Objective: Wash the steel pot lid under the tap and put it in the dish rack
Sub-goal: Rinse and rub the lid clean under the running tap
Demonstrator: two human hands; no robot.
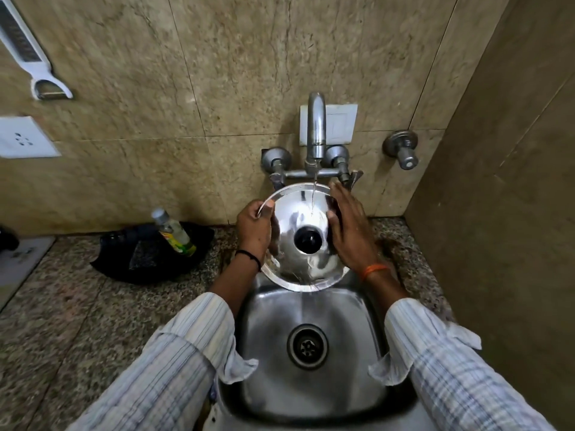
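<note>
Both hands on steel lid [298, 244] under tap [315, 129]: left hand [255, 227] grips rim, right hand [350, 225] flat on top.

Your left hand [255, 227] hides the steel pot lid [306, 241]'s left rim, and your right hand [350, 225] hides its right rim. Left of the lid, the bottle [174, 233]'s label is unreadable, and the peeler [29, 54] runs off the frame.

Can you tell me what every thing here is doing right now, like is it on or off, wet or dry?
tap: on, thin stream running.
steel pot lid: tilted over the sink, wet.
left hand: gripping the lid's rim.
right hand: flat against the lid.
sink: wet, drain open.
bottle: capped, leaning.
</note>
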